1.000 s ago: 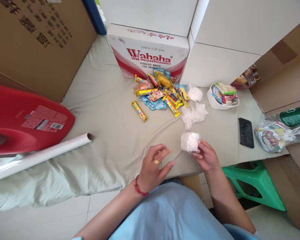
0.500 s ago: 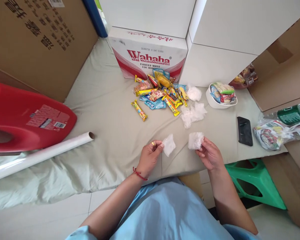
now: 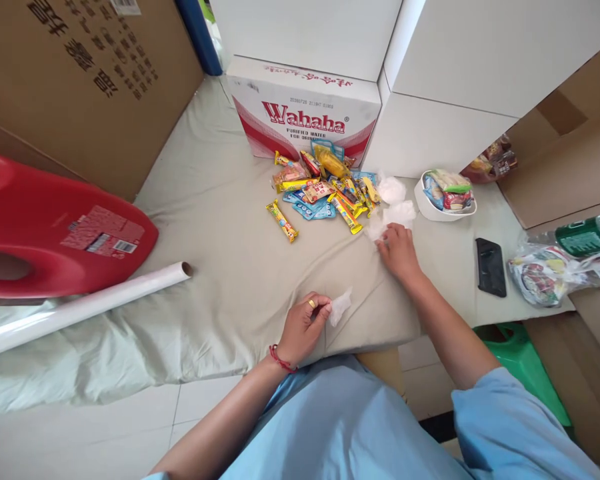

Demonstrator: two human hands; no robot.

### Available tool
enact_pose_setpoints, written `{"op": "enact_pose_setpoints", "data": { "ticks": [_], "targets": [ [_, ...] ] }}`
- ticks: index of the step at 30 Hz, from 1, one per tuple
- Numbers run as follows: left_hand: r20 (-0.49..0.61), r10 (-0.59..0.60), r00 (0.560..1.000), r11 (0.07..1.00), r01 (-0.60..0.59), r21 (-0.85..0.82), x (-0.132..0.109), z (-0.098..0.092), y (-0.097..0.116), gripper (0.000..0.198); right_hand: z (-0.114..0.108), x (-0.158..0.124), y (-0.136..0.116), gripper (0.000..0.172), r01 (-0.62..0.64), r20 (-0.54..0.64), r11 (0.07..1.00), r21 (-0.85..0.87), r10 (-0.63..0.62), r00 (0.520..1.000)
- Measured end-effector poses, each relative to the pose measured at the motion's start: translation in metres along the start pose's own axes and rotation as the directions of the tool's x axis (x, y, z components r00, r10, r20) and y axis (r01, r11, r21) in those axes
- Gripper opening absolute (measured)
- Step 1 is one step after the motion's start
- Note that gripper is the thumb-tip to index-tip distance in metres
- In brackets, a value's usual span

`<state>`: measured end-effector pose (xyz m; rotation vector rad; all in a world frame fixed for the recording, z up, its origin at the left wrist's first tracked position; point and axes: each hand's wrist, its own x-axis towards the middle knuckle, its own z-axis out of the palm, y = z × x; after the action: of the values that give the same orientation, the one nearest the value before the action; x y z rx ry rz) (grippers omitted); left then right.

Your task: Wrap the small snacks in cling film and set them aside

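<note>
Person's L hand (image 3: 303, 327) pinches a small whitish wrap (image 3: 341, 307) nr the cloth's (image 3: 220, 293) front edge, R hand (image 3: 400, 252) is at whitish packets (image 3: 399, 212) R of the snack pile (image 3: 317, 191), grip there can't tell; step prob. = handling wraps, next move calls for light R fingertip pinch.

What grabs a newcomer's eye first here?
Probably the large red container at the left edge, then the bright snack heap in front of the Wahaha carton at the back of the table. Nearer the person, the left hand pinches a thin white piece, while the right hand is at the crumpled white pieces beside the heap.
</note>
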<state>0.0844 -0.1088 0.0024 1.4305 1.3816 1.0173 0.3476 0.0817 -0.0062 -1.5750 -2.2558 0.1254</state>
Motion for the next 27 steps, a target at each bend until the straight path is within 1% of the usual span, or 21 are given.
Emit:
{"op": "enact_pose_setpoints", "data": {
  "ticks": [3,5,7,9,12,14,15,16,18,20,21,22,23,24,25,26,27],
  "targets": [
    [-0.005,0.010,1.000,1.000,-0.010,0.007,0.001,0.000,0.000,0.027,-0.002,0.023,0.025,0.011,-0.077,-0.013,0.997,-0.024,0.077,0.997],
    [-0.009,0.010,1.000,1.000,-0.010,0.011,0.001,0.000,0.001,0.026,-0.008,0.031,0.040,0.010,-0.101,-0.017,0.994,0.029,0.102,0.995],
    [-0.012,0.011,1.000,1.000,-0.011,0.013,0.002,0.000,0.001,0.026,-0.015,0.030,0.048,0.012,-0.100,-0.043,0.990,0.097,0.104,0.994],
    [-0.014,0.010,1.000,1.000,-0.010,0.011,0.002,0.000,0.001,0.026,-0.022,0.025,0.048,0.017,-0.112,-0.097,0.985,0.134,0.125,0.987],
    [-0.026,-0.013,1.000,1.000,0.012,-0.005,0.001,0.001,0.001,0.027,-0.031,0.023,0.038,0.023,-0.147,-0.219,0.983,0.109,0.168,0.961],
    [-0.032,-0.033,0.999,0.999,0.032,-0.021,0.000,0.002,0.002,0.025,-0.035,0.033,0.029,0.028,-0.157,-0.293,0.985,0.066,0.169,0.941],
    [-0.033,-0.041,0.999,0.999,0.039,-0.032,0.000,0.003,0.002,0.024,-0.035,0.041,0.024,0.032,-0.158,-0.307,0.986,0.043,0.164,0.938],
    [-0.034,-0.048,0.998,0.998,0.047,-0.045,0.000,0.004,0.003,0.024,-0.034,0.051,0.020,0.036,-0.159,-0.296,0.987,0.023,0.159,0.942],
    [-0.051,-0.082,0.995,0.992,0.077,-0.099,0.000,0.005,0.006,0.024,-0.029,0.072,0.013,0.041,-0.154,-0.204,0.988,0.003,0.151,0.967],
    [-0.085,-0.168,0.982,0.966,0.147,-0.211,0.000,0.005,0.008,0.027,-0.024,0.087,0.008,0.033,-0.121,-0.076,0.992,0.026,0.123,0.990],
    [-0.096,-0.227,0.969,0.939,0.192,-0.284,0.000,0.004,0.009,0.029,-0.023,0.091,0.006,0.029,-0.092,-0.045,0.994,0.064,0.095,0.994],
    [-0.098,-0.288,0.953,0.902,0.235,-0.361,-0.001,0.002,0.011,0.032,-0.023,0.092,0.004,0.027,-0.061,-0.058,0.991,0.121,0.069,0.996],
    [-0.092,-0.339,0.936,0.861,0.268,-0.433,-0.002,-0.001,0.012,0.034,-0.026,0.089,0.003,0.027,-0.035,-0.118,0.980,0.197,0.059,0.991],
    [-0.083,-0.374,0.924,0.820,0.288,-0.494,-0.002,-0.004,0.014,0.036,-0.032,0.082,0.002,0.026,-0.015,-0.214,0.956,0.294,0.081,0.974],
    [-0.073,-0.393,0.916,0.785,0.294,-0.545,-0.002,-0.008,0.017,0.038,-0.038,0.073,0.002,0.025,0.003,-0.321,0.914,0.406,0.139,0.937],
    [-0.066,-0.399,0.915,0.757,0.288,-0.586,0.000,-0.011,0.022,0.038,-0.046,0.061,0.002,0.023,0.025,-0.408,0.849,0.528,0.228,0.884],
    [-0.058,-0.393,0.918,0.733,0.275,-0.622,0.004,-0.013,0.027,0.039,-0.055,0.047,0.002,0.022,0.053,-0.459,0.760,0.647,0.333,0.823]
  ]
}}
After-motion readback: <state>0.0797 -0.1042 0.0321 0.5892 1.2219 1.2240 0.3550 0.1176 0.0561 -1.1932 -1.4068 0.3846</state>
